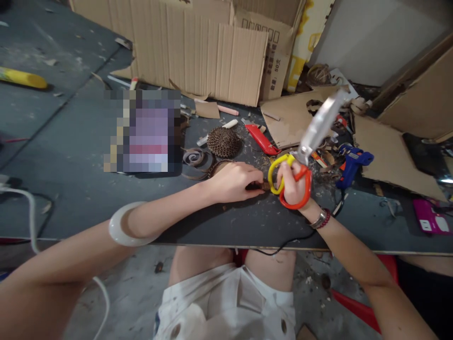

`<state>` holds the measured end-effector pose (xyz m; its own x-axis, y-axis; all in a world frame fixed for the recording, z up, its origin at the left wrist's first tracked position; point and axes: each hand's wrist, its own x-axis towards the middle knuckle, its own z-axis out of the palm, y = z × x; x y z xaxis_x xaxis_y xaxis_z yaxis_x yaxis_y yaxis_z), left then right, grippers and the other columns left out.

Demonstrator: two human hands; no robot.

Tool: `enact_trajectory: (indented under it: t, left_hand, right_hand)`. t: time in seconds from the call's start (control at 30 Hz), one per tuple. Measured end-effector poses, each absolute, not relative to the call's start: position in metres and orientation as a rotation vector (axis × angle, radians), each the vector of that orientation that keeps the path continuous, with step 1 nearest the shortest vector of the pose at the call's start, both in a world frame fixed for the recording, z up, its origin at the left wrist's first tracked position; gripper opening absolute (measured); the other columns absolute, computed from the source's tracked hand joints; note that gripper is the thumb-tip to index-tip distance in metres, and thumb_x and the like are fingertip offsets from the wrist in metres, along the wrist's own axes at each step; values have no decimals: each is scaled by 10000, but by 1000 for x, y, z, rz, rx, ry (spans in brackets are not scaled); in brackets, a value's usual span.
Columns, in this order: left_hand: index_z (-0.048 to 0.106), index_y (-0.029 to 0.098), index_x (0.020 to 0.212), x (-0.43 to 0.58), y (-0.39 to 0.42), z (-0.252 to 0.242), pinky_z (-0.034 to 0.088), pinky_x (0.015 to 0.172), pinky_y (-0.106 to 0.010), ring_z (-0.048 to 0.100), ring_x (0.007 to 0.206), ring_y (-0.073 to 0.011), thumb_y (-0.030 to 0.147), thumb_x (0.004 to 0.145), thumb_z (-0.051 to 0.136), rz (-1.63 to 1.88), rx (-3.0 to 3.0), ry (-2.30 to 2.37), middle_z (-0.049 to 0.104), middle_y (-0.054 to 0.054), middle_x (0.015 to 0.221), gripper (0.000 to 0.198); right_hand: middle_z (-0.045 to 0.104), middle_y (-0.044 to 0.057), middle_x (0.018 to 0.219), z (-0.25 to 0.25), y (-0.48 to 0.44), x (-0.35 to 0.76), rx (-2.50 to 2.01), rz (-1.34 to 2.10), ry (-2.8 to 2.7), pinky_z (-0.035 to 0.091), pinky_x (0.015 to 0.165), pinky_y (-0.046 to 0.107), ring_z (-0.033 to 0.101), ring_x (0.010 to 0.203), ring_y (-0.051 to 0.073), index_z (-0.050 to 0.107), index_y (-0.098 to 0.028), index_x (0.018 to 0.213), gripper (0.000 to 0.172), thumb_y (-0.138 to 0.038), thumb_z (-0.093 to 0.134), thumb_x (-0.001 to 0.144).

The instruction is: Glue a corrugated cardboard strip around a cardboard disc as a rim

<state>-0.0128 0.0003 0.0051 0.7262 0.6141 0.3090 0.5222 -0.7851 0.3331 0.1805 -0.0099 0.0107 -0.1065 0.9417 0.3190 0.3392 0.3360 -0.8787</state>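
My right hand (295,185) is closed on a pair of scissors (318,125). Their yellow and red handles loop around the fingers, and the silvery blades point up and away to the right. My left hand (240,182) rests low over the table, with thumb and fingers pinching a small brown cardboard strip (264,184), mostly hidden by the hand and the scissor handle. Partly under the left hand lies a ring of cardboard (221,167). Just beyond it sits a tightly coiled corrugated cardboard disc (224,141), and a loose curled strip (194,158) lies to its left.
A red box cutter (262,139) lies beyond the hands. To the right are a blue glue gun (354,163) with a black cord and a magenta device (430,217). Cardboard sheets (198,56) stand at the back. A blurred-out screen (148,137) is at left.
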Motion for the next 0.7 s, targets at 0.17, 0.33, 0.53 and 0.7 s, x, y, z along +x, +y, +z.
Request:
enact_trajectory:
  t: [0.17,0.33,0.53,0.7]
  left_hand:
    - [643,175,827,-13,0,4,424,625,-254,630,675,-156,363,846,619,610,2702,914,687,-14,766,190]
    - [630,172,802,-13,0,5,416,624,-249,631,684,-148,363,850,612,591,2716,922,684,-10,758,198]
    - [638,177,801,-13,0,5,424,633,-250,637,691,-145,383,856,601,593,2694,927,693,-15,775,217]
    - [637,176,803,-13,0,5,419,624,-247,633,682,-140,376,856,602,594,2707,918,686,-13,758,210]
  right_hand:
    - [479,-35,444,7,-6,181,-1179,861,-1660,415,452,298,483,411,120,437,-243,600,394,-429,433,947]
    - [471,-30,424,20,-5,192,-1153,681,-1421,418,477,296,484,411,116,425,-242,544,441,-380,411,963]
    - [458,-37,449,3,5,186,-1216,787,-1748,394,455,301,462,417,127,424,-249,586,399,-433,443,940]
    - [462,-29,425,11,-3,192,-1210,743,-1610,410,469,295,469,407,114,425,-236,532,455,-429,446,943]
